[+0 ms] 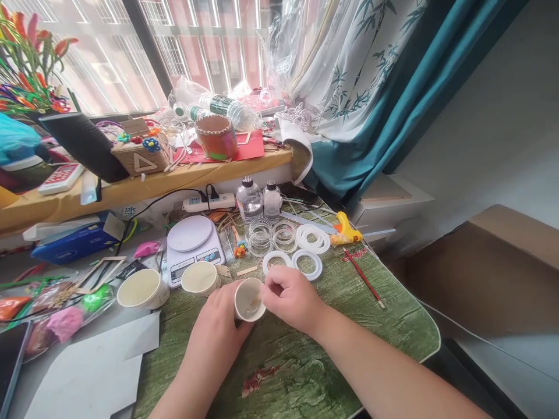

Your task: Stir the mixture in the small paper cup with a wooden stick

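Observation:
My left hand (pixel 222 319) is wrapped round a small white paper cup (pixel 248 300), tilted so its mouth faces me. My right hand (pixel 289 298) pinches at the cup's rim, its fingertips closed on something I cannot make out. Both hands hover over the green table mat (pixel 332 349). Two more white cups (pixel 200 278) (pixel 140 288) stand just to the left. Several white and clear rings (pixel 307 263) lie beyond the hands.
A white kitchen scale (pixel 190 243), two clear bottles (pixel 250 199), a yellow glue gun (pixel 346 230) and a red stick (pixel 362 276) lie on the table. Craft clutter fills the left side and the window ledge (pixel 144 185). A brown box (pixel 502 262) stands at right.

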`<state>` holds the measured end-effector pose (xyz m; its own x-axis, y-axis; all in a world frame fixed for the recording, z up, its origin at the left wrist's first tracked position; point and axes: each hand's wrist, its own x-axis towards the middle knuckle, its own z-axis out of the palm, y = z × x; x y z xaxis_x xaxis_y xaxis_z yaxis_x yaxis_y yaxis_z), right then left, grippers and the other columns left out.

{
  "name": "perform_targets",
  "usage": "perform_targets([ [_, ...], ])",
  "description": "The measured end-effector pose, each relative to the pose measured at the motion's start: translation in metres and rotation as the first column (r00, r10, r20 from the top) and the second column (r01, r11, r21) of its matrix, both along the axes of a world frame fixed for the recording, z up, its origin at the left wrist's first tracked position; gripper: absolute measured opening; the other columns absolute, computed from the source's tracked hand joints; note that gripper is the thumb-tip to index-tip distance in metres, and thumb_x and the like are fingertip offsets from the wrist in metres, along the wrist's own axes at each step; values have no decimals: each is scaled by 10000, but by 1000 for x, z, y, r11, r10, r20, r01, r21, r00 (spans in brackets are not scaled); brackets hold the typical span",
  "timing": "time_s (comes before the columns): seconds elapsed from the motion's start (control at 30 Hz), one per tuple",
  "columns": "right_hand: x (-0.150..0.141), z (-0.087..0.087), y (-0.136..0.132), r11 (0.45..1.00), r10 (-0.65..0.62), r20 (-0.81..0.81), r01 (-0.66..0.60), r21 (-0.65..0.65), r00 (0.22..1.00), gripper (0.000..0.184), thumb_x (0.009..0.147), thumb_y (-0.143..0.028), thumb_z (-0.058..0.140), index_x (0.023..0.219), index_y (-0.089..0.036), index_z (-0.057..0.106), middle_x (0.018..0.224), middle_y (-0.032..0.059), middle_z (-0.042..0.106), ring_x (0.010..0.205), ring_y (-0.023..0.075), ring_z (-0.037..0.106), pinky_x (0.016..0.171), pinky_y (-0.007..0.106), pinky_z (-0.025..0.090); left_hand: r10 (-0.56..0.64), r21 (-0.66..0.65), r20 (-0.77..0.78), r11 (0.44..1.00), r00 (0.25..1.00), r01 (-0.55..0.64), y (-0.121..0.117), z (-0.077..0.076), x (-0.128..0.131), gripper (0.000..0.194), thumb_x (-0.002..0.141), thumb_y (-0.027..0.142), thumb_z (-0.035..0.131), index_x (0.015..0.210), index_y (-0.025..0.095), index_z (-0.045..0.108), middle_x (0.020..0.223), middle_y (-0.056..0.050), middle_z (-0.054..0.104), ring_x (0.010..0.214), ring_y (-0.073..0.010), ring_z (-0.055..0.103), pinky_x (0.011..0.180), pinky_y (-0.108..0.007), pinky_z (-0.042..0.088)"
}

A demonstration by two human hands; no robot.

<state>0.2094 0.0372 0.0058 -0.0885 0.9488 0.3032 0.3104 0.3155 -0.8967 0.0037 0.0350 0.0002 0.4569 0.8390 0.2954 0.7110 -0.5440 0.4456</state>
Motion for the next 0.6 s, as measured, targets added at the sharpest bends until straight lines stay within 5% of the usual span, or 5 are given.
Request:
perform_targets([
  [0.17, -3, 3, -4, 984, 75, 52, -82, 155, 996, 262, 859, -163, 593, 655, -221, 439, 667, -26, 494, 662, 140, 465, 655, 289, 379, 6, -19, 6, 1000, 1000, -6, 0, -1, 0, 392, 894, 294, 665, 1281, 249, 628, 1221, -98, 755, 1085, -326, 724, 906, -482, 603],
  [0.47, -2, 3, -4, 996, 20, -9, -19, 88, 1000, 246, 901, -178, 619, 682, -213, 514, 683, -29, 502, 647, 131, 467, 624, 281, 371, 11, -23, -2, 1000, 1000, -11, 1, -2, 0, 433, 858, 240, 680, 1287, 263, 625, 1216, -76, 757, 1089, -318, 721, 914, -474, 604],
  [0.6, -1, 4, -3, 982, 114, -52, -105, 154, 992, 213, 923, -187, 623, 716, -213, 576, 705, -19, 514, 690, 141, 504, 662, 286, 406, 14, -8, -3, 1000, 1000, -14, 1, -2, 0, 391, 874, 263, 668, 1264, 250, 628, 1193, -89, 762, 1065, -321, 728, 895, -476, 608],
])
